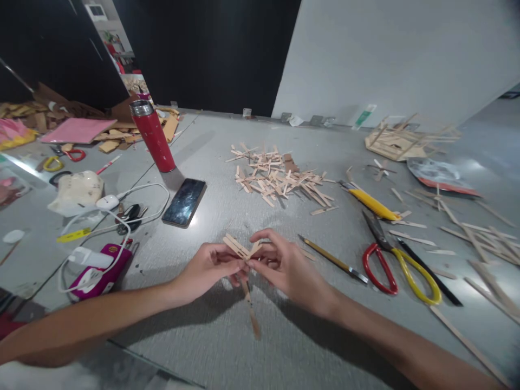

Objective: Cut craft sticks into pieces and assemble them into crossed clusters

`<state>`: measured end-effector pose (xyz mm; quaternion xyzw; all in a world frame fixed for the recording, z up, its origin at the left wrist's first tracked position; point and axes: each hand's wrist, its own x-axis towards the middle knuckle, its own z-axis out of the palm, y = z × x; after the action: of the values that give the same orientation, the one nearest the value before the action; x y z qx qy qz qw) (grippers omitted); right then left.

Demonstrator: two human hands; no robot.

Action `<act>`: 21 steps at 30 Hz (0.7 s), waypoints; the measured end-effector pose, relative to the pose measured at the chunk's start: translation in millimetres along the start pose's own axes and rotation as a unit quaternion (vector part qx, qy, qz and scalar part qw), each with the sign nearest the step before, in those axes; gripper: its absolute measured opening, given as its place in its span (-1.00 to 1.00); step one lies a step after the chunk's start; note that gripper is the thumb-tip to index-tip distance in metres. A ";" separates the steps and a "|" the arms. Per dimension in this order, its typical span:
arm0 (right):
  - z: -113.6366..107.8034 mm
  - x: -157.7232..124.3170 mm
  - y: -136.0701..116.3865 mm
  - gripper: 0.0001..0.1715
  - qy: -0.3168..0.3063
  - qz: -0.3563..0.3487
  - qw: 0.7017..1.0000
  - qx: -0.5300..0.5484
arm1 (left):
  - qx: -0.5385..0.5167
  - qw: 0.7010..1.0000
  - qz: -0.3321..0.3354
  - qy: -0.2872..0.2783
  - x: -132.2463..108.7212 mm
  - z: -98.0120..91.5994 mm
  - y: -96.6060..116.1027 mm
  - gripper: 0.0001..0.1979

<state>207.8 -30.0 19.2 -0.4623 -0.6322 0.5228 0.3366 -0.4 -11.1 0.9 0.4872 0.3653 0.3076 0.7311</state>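
Between my two hands is a small assembly of wooden sticks (236,247), its pieces meeting in a V shape. My left hand (213,265) pinches it from the left, thumb along the near side. From the right, the thumb and fingers of my right hand (280,262) close on the same piece near the joint. A narrow wooden strip (254,323) extends below my fingertips toward me; whether it is joined to the assembly I cannot tell. Just beyond my hands lies a loose pile of short wooden sticks (280,176).
At right lie a pencil-like tool (333,259), scissors (379,268), a yellow cutter (371,201) and scattered strips; a wooden frame (400,142) stands behind. At left are a phone (184,202), a red bottle (152,135), keys (130,215) and a purple power bank (101,271) with a white cable.
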 end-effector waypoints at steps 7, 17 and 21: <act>-0.3 0.2 -1.0 -0.83 -0.007 -0.006 1.000 -0.029 | -0.007 1.000 -0.011 0.009 0.1 -0.1 0.9 -0.66; 0.1 1.2 7.2 -0.76 -0.011 -0.011 1.000 -0.027 | -0.018 1.000 -0.006 0.018 0.1 -0.2 -0.6 -0.65; 0.5 1.1 6.3 -0.78 -0.013 -0.005 1.000 -0.023 | -0.021 1.000 -0.005 0.016 2.5 -0.8 -1.9 -0.64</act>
<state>208.4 -29.0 12.9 -0.4598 -0.6509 0.5122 0.3203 0.4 -9.3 -1.7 0.4653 0.3729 0.3195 0.7365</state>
